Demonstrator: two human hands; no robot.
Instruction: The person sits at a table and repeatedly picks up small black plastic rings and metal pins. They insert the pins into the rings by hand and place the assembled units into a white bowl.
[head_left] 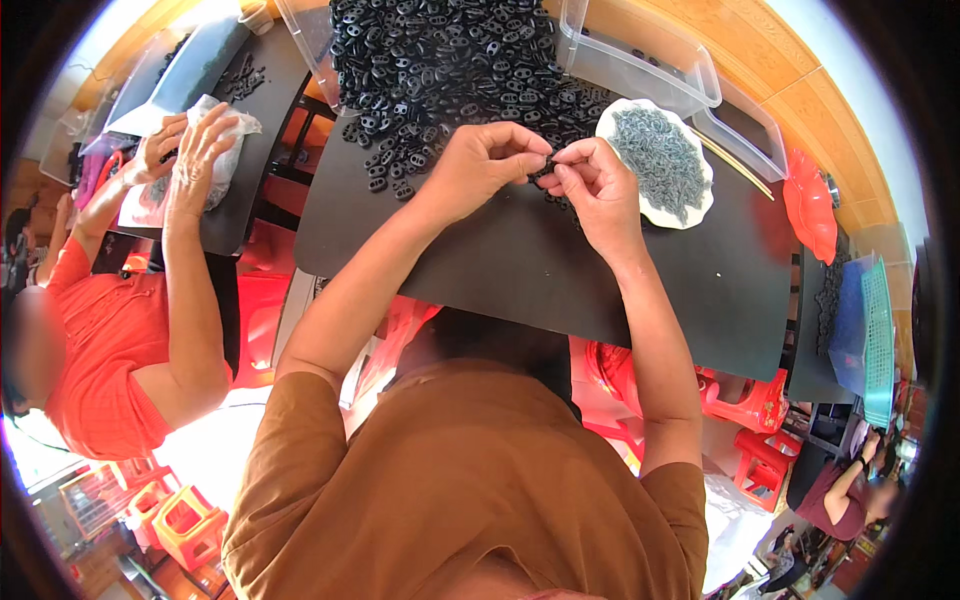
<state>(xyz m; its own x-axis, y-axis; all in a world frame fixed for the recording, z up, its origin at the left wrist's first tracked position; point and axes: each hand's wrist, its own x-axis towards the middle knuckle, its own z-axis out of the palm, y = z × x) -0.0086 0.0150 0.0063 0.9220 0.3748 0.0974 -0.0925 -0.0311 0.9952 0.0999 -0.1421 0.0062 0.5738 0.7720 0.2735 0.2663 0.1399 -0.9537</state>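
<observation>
My left hand and my right hand meet above the dark table. Pinched between their fingertips is a small black plastic piece, partly covered by the fingers. Just beyond the hands spreads a large heap of black oval two-hole pieces, with a few strays at its near left edge. Beside my right hand stands a white scalloped dish. It holds many tiny thin grey pieces, too small to tell their exact kind.
Transparent plastic bins stand behind the heap. Thin sticks lie right of the dish, near a red scalloped dish. At left, a co-worker in red handles a plastic bag. Red stools stand around.
</observation>
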